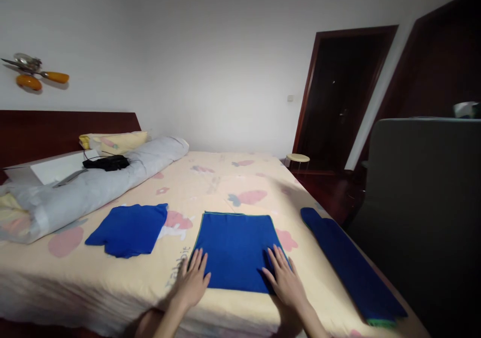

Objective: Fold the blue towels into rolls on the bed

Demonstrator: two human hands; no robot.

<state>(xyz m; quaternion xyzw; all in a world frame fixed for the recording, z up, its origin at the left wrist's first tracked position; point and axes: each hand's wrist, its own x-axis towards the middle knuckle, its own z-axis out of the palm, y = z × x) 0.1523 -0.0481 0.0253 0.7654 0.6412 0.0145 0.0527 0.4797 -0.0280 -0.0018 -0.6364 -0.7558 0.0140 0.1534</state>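
Note:
A blue cloth (237, 250) with thin green edging lies flat in a near-square on the bed in front of me. My left hand (192, 280) rests open at its near left edge, fingers spread partly over the cloth. At its near right side, my right hand (286, 280) is also open, fingers stretched over the fabric. Left of these lies another blue cloth (130, 230), with an uneven outline. Along the bed's right edge is a long, narrow folded blue cloth (345, 263) with a green end.
The bed (225, 193) has a cream sheet with pink prints. A rolled grey quilt (101, 190) lies on the left, near a black item (107, 162) and a white box (60, 167). A dark panel (424, 218) stands close on the right; a stool (298, 157) is beyond.

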